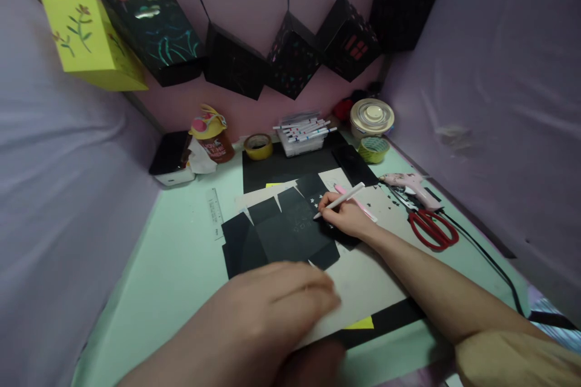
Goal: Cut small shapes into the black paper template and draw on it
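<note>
My right hand is closed around a white pen, its tip on or just over a cut black card sheet with flaps. Faint pale marks show on the card near the tip. Under the right hand lies a pink pen-like tool, and small white star cutouts are beside the fingers. Close to the camera, my left hand is raised over the near edge of the card, slightly blurred. Its fingers are loosely curved, the thumb apart below them, and nothing is visible in it.
Red-handled scissors and a pink glue gun with a black cord lie at right. Behind are tape rolls, a box of markers, a lidded cup and a round container. A ruler lies left. Decorated boxes hang above.
</note>
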The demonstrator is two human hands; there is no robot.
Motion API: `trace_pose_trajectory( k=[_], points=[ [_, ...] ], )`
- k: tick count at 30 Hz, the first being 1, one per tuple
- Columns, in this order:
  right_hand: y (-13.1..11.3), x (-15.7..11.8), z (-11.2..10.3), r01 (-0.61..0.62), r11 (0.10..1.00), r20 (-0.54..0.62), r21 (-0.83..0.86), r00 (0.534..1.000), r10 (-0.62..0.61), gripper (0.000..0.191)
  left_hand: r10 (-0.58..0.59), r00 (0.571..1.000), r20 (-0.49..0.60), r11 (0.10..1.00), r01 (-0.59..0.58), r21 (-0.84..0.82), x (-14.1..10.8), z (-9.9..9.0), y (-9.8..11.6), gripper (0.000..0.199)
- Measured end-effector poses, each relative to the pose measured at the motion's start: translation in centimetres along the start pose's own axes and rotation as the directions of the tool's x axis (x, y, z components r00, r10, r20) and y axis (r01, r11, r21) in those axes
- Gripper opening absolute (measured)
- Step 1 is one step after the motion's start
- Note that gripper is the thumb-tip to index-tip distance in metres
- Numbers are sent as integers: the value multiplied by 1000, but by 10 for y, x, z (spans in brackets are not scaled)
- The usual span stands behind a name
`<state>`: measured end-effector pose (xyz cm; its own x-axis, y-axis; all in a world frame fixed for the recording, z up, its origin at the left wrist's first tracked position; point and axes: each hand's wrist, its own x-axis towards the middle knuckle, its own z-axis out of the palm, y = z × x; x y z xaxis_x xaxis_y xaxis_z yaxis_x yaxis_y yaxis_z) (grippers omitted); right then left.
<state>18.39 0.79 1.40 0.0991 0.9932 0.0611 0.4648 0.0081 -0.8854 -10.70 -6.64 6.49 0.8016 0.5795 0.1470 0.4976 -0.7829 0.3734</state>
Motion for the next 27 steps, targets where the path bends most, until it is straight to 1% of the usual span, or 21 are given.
trace_pose_trajectory(
  k=[1,2,3,4,5,6,9,11,15,21,27],
  points=[
    [0,0,0,5,1000,-1,-1,1000,-5,7,25,993,116,996,-34,76,30,-7,7,35],
    [0,0,0,11,1000,0,-4,1000,-11,7,-41,975,217,982,0,188,58,-10,15,39],
    [0,0,1,16,1000,1,-10,1000,-16,7,-98,952,290,958,12,285,82,-9,22,42],
    [0,0,1,20,1000,4,-18,1000,-20,7,-137,931,339,938,12,347,101,-5,29,46],
    [0,-1,1,24,999,5,-26,1000,-24,7,-165,909,383,926,9,377,114,2,34,53],
    [0,-1,2,29,999,7,-30,1000,-29,7,-207,892,401,911,27,411,122,11,37,60],
    [-2,-1,2,45,999,13,-23,999,-44,7,-308,856,415,887,101,450,126,36,38,72],
    [-4,-1,2,38,999,16,-26,999,-38,7,-326,849,417,885,119,449,123,45,35,77],
    [-7,-2,1,17,999,10,-38,1000,-17,7,-326,851,411,884,121,452,124,44,31,79],
    [-4,-2,2,38,998,3,-42,999,-38,7,-309,861,404,892,114,438,127,42,30,79],
    [-3,-2,2,31,999,15,-44,999,-31,7,-296,855,426,898,97,429,128,39,30,76]
  ],
)
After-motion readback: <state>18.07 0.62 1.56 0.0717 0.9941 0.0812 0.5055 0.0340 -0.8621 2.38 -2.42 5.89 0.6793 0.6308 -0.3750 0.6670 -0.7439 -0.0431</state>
